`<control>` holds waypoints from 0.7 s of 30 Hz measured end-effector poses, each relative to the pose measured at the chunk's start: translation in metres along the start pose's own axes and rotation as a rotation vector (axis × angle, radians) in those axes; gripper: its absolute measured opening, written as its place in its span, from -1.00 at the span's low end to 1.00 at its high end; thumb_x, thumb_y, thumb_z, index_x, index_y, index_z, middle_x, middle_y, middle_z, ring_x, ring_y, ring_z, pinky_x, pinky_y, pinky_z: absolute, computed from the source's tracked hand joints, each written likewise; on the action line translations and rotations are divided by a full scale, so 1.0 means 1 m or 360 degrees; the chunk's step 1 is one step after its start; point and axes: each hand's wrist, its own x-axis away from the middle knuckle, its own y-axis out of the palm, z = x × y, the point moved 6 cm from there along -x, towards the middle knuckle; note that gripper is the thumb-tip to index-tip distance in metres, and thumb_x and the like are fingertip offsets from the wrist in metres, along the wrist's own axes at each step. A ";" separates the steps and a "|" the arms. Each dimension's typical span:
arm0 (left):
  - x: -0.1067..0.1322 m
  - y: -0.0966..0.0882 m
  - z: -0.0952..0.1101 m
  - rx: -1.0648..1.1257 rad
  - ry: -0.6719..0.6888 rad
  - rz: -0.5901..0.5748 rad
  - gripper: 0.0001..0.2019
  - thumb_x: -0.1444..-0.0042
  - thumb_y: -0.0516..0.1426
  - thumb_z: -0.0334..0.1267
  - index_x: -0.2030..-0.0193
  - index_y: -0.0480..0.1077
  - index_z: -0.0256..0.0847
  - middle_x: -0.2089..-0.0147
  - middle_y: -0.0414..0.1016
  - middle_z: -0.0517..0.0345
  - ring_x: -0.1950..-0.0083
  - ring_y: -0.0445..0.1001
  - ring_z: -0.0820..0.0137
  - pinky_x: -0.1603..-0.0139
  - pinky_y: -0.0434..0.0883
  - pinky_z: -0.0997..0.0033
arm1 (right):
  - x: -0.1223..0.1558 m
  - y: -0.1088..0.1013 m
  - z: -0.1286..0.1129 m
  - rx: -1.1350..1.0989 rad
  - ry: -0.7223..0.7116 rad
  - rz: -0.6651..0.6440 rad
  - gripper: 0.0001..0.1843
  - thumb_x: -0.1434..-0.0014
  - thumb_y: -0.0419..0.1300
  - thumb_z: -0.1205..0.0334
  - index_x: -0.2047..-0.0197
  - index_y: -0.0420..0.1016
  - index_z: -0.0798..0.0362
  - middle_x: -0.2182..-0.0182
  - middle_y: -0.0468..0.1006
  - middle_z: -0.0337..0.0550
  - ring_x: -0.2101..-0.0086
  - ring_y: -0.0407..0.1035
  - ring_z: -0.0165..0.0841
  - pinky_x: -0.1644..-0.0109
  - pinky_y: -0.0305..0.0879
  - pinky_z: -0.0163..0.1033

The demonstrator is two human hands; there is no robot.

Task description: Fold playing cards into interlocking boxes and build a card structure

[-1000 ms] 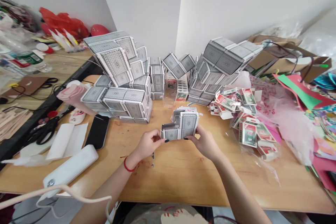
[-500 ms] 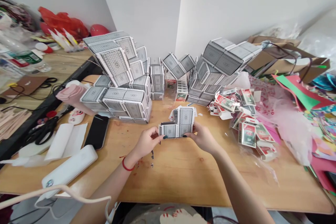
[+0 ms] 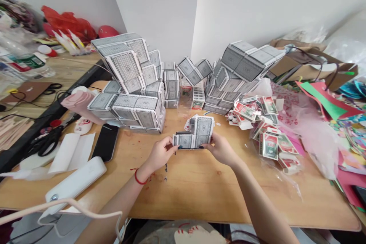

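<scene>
An L-shaped block made of grey-backed playing cards (image 3: 203, 131) stands near the middle of the table, its taller part on the right. My left hand (image 3: 161, 152) pinches the low left end, thumb on the front face. At the right side, my right hand (image 3: 221, 148) grips the taller part, its thumb pressed near the bottom front. The fingers behind the block are partly hidden. A few loose playing cards (image 3: 187, 125) lie just behind it.
Stacks of similar card blocks stand at the back left (image 3: 135, 108) and back right (image 3: 243, 63). Red card boxes (image 3: 268, 145) are heaped at the right. A phone (image 3: 105, 143), scissors (image 3: 47, 137) and a white glue gun (image 3: 76, 179) lie at the left.
The block has tilted slightly, its tall right part shifting a little to the right. Both hands keep their hold in nearly the same place.
</scene>
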 end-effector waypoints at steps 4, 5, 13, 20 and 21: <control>0.000 0.001 0.001 0.0054 -0.0003 0.0002 -0.82 0.00 0.06 -0.16 0.46 0.25 -0.24 0.51 0.36 0.21 0.46 0.34 0.48 0.41 0.30 0.49 | -0.001 -0.001 0.000 -0.0021 -0.0024 0.0004 -0.82 0.03 0.11 0.28 0.28 0.29 0.06 0.42 0.47 -0.19 0.41 0.35 -0.34 0.35 0.23 -0.27; 0.000 0.001 0.001 0.0077 -0.0007 -0.0005 -0.82 -0.01 0.06 -0.16 0.45 0.25 -0.24 0.50 0.36 0.21 0.46 0.35 0.48 0.40 0.30 0.49 | -0.001 -0.001 -0.001 -0.0031 -0.0031 0.0014 -0.81 0.03 0.12 0.27 0.28 0.29 0.06 0.43 0.47 -0.20 0.42 0.35 -0.34 0.35 0.24 -0.27; 0.002 0.002 -0.005 0.0022 -0.0023 0.0038 -0.84 -0.02 0.05 -0.18 0.41 0.23 -0.23 0.46 0.37 0.20 0.42 0.37 0.47 0.41 0.33 0.50 | 0.005 -0.007 0.001 -0.0179 -0.0021 0.0157 -0.39 0.06 0.17 0.25 -0.07 0.05 0.03 0.40 0.49 -0.23 0.39 0.40 -0.34 0.23 0.27 -0.21; -0.002 0.003 -0.003 0.0037 0.0025 0.0044 -0.88 -0.05 0.02 -0.24 0.30 0.24 -0.22 0.39 0.38 0.16 0.37 0.42 0.44 0.31 0.36 0.43 | 0.008 0.001 0.002 0.0050 -0.0081 0.0059 -0.88 -0.05 0.01 0.32 0.29 0.31 0.04 0.39 0.48 -0.14 0.37 0.38 -0.31 0.29 0.25 -0.23; -0.003 0.003 -0.002 0.0032 0.0031 0.0042 -0.88 -0.05 0.02 -0.24 0.30 0.24 -0.22 0.38 0.39 0.16 0.36 0.42 0.44 0.30 0.36 0.43 | 0.008 0.002 0.002 0.0079 -0.0082 0.0073 -0.88 -0.05 -0.01 0.33 0.30 0.29 0.04 0.40 0.48 -0.14 0.38 0.38 -0.30 0.30 0.25 -0.24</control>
